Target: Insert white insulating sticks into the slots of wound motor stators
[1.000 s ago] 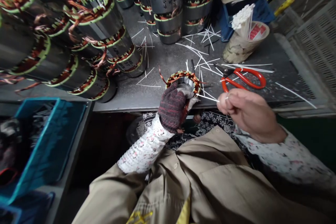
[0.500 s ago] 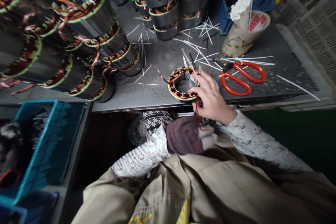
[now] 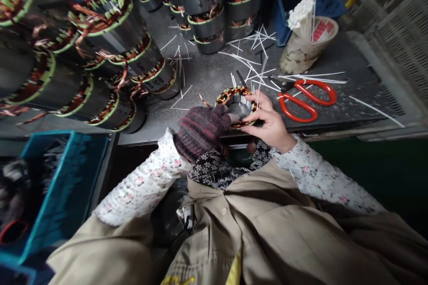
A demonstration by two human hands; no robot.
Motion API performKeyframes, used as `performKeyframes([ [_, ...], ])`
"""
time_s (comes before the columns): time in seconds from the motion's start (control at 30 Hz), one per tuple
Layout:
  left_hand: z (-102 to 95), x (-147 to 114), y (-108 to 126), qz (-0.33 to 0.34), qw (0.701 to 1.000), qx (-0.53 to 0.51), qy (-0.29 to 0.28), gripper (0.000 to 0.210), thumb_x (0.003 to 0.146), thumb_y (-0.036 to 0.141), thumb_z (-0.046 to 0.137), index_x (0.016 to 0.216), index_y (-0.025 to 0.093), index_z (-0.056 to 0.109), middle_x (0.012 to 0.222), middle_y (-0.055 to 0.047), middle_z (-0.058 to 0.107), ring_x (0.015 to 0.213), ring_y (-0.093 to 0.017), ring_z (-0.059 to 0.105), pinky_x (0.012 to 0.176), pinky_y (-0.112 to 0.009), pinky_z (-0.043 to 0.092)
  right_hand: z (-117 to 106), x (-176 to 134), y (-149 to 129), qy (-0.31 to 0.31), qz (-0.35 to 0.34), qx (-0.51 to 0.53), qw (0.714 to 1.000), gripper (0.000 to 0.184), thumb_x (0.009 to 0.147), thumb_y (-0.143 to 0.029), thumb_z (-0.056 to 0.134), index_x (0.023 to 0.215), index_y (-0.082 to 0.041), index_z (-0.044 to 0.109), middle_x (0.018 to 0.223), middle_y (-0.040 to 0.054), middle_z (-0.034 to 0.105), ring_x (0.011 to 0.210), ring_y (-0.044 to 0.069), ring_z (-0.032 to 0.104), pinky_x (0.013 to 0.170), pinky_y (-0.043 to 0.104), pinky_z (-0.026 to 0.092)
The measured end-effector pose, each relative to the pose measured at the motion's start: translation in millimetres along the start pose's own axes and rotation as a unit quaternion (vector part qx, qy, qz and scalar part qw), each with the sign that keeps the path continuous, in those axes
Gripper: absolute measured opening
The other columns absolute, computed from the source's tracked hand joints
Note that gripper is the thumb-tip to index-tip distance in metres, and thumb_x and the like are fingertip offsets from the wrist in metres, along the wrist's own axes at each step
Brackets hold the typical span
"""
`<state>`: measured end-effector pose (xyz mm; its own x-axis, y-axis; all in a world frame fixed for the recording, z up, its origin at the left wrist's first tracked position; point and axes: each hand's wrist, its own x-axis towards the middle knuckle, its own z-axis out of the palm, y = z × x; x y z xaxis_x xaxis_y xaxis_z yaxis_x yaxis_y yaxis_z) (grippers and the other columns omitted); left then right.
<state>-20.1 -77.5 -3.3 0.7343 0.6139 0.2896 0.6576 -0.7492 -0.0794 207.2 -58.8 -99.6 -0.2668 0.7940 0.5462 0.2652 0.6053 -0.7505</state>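
Observation:
A small motor stator (image 3: 220,98), a ring wound with copper wire, lies at the bench's front edge. My left hand (image 3: 203,129), in a dark red and grey knitted glove with pale fingertips, grips its near left rim, fingertips reaching into the bore. My right hand (image 3: 267,118), bare, is closed at the stator's right side, thumb low by the near rim. From its fingers rises a thin translucent strip (image 3: 262,73); its lower end is hidden. A copper lead (image 3: 203,99) sticks out left of the ring. Red-handled scissors (image 3: 306,98) lie right of my right hand.
Stacked larger stators (image 3: 110,22) crowd the left and back. White thin sticks (image 3: 249,60) are scattered behind the small stator. A cup (image 3: 301,51) with a bundle of white sticks stands at back right. A teal bin (image 3: 67,178) sits at lower left.
My left hand has come up from my lap, moving left and forward onto the stator. My right hand stays at the ring's right side; the translucent strip has swung from leaning left to leaning right.

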Motion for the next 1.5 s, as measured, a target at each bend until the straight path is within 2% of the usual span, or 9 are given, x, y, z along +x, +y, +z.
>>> performKeyframes([
  [0.13,1.0,5.1,-2.5,0.074,0.995,-0.030,0.054,0.020,0.101,0.017,0.050,0.107,0.025,0.068,0.098,-0.003,0.073,0.089,-0.019,0.071,0.088,-0.039,0.059,-16.7,6.1,-10.0,0.026,-0.036,-0.015,0.999,0.007,0.083,-0.028,0.077,0.080,-0.026,0.071,0.131,0.0058,0.067,0.132,0.031,0.058,0.111,0.060,0.047],
  [0.33,20.4,1.6,-12.2,0.128,0.978,-0.098,0.134,0.026,0.098,0.016,0.049,0.120,0.021,0.061,0.126,-0.009,0.071,0.123,-0.024,0.068,0.112,-0.049,0.054,-86.9,66.7,27.8,0.250,0.008,-0.225,0.942,0.010,0.094,-0.030,0.067,0.086,-0.023,0.065,0.091,0.0081,0.067,0.088,0.023,0.068,0.084,0.043,0.057],
  [0.57,33.8,-1.6,-1.1,0.070,0.978,-0.129,0.146,0.033,0.086,0.017,0.048,0.117,0.023,0.056,0.115,-0.010,0.075,0.111,-0.023,0.074,0.114,-0.052,0.053,-121.4,134.9,88.8,0.182,-0.024,-0.329,0.926,0.026,0.097,-0.037,0.064,0.080,-0.017,0.067,0.088,0.0073,0.069,0.098,0.025,0.070,0.084,0.038,0.054],
  [0.83,39.9,-1.1,33.3,-0.034,0.963,-0.151,0.221,0.039,0.086,0.014,0.056,0.124,0.018,0.054,0.128,-0.015,0.070,0.127,-0.025,0.066,0.113,-0.053,0.053,-90.8,60.1,0.3,0.201,-0.141,-0.247,0.937,0.005,0.095,-0.023,0.065,0.099,-0.023,0.069,0.089,0.0037,0.075,0.076,0.019,0.072,0.072,0.034,0.059],
  [0.97,39.1,-0.8,32.8,-0.047,0.963,-0.170,0.202,0.031,0.092,0.025,0.066,0.121,0.017,0.058,0.127,-0.015,0.071,0.126,-0.026,0.067,0.111,-0.052,0.055,-61.9,-3.5,-41.4,0.072,-0.201,-0.197,0.957,0.016,0.092,-0.011,0.057,0.097,-0.023,0.067,0.093,0.0048,0.079,0.084,0.020,0.076,0.072,0.032,0.062],
  [1.1,41.4,4.9,30.4,-0.050,0.969,-0.124,0.205,0.014,0.096,0.025,0.065,0.108,0.020,0.059,0.119,-0.011,0.074,0.118,-0.024,0.071,0.111,-0.054,0.055,-52.4,-45.4,-46.2,-0.001,-0.226,-0.123,0.966,0.012,0.094,-0.016,0.050,0.092,-0.023,0.059,0.102,0.0114,0.079,0.099,0.024,0.076,0.080,0.040,0.065],
  [1.23,43.0,9.7,30.3,-0.062,0.969,-0.135,0.199,0.011,0.095,0.029,0.066,0.098,0.023,0.057,0.116,-0.007,0.075,0.120,-0.027,0.069,0.119,-0.063,0.045,-55.4,-55.2,-38.9,-0.014,-0.226,-0.119,0.967,0.013,0.092,-0.014,0.048,0.087,-0.024,0.055,0.080,0.0069,0.076,0.074,0.020,0.073,0.068,0.036,0.064],
  [1.33,44.3,8.9,33.5,-0.073,0.967,-0.134,0.204,0.011,0.095,0.027,0.064,0.101,0.021,0.057,0.105,-0.008,0.075,0.109,-0.025,0.073,0.112,-0.058,0.053,-53.5,-45.1,-35.5,-0.030,-0.211,-0.100,0.972,0.016,0.092,-0.012,0.048,0.086,-0.024,0.058,0.075,0.0044,0.074,0.068,0.018,0.071,0.065,0.033,0.062],
  [1.5,49.5,8.5,42.3,-0.157,0.919,-0.286,0.221,0.053,0.097,0.027,0.063,0.146,0.020,0.042,0.135,-0.014,0.066,0.122,-0.024,0.069,0.104,-0.045,0.061,-33.2,-14.8,-33.9,-0.013,-0.059,0.001,0.998,0.016,0.096,-0.021,0.055,0.085,-0.022,0.067,0.083,0.0044,0.078,0.074,0.017,0.074,0.068,0.030,0.060],
])
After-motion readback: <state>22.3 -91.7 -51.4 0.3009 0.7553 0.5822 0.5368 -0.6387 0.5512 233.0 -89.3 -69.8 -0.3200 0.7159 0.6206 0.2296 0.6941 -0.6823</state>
